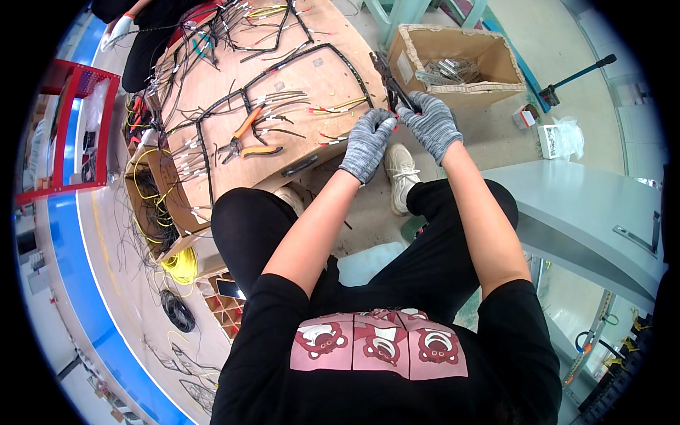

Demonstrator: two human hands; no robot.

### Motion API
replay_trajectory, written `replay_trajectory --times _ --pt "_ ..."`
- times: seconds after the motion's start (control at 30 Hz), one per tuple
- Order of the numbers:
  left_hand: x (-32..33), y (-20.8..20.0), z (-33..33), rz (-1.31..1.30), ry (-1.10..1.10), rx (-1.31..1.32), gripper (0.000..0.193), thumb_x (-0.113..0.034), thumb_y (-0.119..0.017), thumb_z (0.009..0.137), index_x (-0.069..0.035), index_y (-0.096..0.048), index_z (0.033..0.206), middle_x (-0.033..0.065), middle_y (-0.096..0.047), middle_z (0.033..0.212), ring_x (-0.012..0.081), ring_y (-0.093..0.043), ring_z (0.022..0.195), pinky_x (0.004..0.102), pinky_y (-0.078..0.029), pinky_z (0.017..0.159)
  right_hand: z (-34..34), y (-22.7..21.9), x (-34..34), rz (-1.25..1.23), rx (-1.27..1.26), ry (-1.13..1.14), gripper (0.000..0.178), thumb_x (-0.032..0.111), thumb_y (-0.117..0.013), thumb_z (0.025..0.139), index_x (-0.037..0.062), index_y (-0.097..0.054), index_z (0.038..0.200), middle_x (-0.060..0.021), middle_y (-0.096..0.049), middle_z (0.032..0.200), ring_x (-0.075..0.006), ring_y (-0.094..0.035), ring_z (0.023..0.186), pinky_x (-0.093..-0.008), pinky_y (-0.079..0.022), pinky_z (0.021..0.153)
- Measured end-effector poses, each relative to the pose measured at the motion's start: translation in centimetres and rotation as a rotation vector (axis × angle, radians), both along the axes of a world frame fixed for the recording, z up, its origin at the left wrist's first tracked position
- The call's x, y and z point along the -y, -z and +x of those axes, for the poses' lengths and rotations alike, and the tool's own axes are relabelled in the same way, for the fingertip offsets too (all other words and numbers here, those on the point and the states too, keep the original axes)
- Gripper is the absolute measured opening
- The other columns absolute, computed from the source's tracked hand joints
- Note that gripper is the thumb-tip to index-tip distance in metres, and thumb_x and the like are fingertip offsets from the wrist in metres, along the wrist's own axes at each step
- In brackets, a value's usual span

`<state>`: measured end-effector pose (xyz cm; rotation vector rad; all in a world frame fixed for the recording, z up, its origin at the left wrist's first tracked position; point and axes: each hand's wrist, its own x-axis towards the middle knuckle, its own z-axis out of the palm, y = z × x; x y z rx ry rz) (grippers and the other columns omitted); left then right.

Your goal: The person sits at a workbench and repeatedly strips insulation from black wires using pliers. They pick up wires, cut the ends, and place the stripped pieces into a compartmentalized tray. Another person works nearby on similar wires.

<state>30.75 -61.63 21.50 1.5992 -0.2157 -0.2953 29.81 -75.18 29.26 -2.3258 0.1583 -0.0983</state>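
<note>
Both knit grey gloved hands meet at the plywood bench's [312, 78] right edge: the left hand [367, 144] pinches a thin red-tipped wire [392, 122], while the right hand's [432, 124] grip closes on a black crimping tool [388, 79].

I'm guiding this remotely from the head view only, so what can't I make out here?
- Wire ends pinched between left hand and right hand: hidden by gloved fingers.
- Tool in the right hand: its tip is too small to tell.
- Parts in the cardboard box: too small.
- Person at the board's far end: cut off by the top edge.
</note>
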Motion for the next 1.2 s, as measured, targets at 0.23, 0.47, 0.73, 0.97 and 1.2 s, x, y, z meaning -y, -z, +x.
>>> replay_trajectory --times 0.23,0.47,0.73,0.97,1.2 --pt "-0.2 0.0 0.3 0.056 0.028 0.050 0.015 -0.013 -0.054 0.084 0.000 -0.058 0.088 0.0075 -0.059 0.080 0.0135 -0.052 0.073 0.0262 -0.044 0.071 0.5 0.4 0.8 -0.052 -0.152 -0.116 0.022 0.018 -0.062 0.076 0.0018 -0.060 0.090 -0.0143 -0.062 0.076 -0.0241 -0.058 0.067 -0.0308 -0.046 0.064" --pt "-0.9 -0.8 0.5 0.042 0.098 -0.015 0.016 -0.013 -0.055 0.085 0.001 -0.057 0.090 0.0099 -0.060 0.084 0.0159 -0.054 0.076 0.0281 -0.044 0.072 0.5 -0.7 0.7 -0.178 -0.154 -0.202 0.024 0.019 -0.062 0.075 0.0005 -0.060 0.090 -0.0188 -0.062 0.082 -0.0329 -0.060 0.078 -0.0357 -0.047 0.069" --pt "-1.3 -0.4 0.6 -0.110 0.081 -0.191 0.016 -0.015 -0.056 0.084 0.000 -0.057 0.091 0.0011 -0.056 0.076 0.0099 -0.047 0.070 0.0234 -0.042 0.068 -1.6 -2.6 -0.2 -0.255 -0.013 -0.009 0.031 0.027 -0.063 0.078 0.0027 -0.058 0.098 -0.0173 -0.062 0.084 -0.0319 -0.060 0.079 -0.0349 -0.047 0.070" --pt "-2.3 0.2 0.6 -0.213 0.059 -0.291 0.011 -0.023 -0.056 0.086 -0.012 -0.059 0.088 -0.0073 -0.047 0.066 0.0025 -0.038 0.054 0.0169 -0.032 0.047 -13.6 -10.3 1.0 0.171 -0.277 -0.065 0.034 0.009 -0.060 0.077 0.0044 -0.049 0.109 -0.0083 -0.058 0.073 -0.0165 -0.054 0.055 -0.0281 -0.042 0.049" --pt "-2.6 0.2 0.5 -0.327 0.004 -0.379 0.008 -0.021 -0.059 0.083 -0.014 -0.058 0.087 -0.0084 -0.047 0.064 0.0023 -0.038 0.053 0.0181 -0.031 0.045 -23.4 -4.0 -3.0 0.874 -0.794 -0.242 0.026 0.015 -0.064 0.077 0.0056 -0.051 0.098 0.0006 -0.051 0.076 -0.0062 -0.048 0.059 -0.0209 -0.042 0.051"
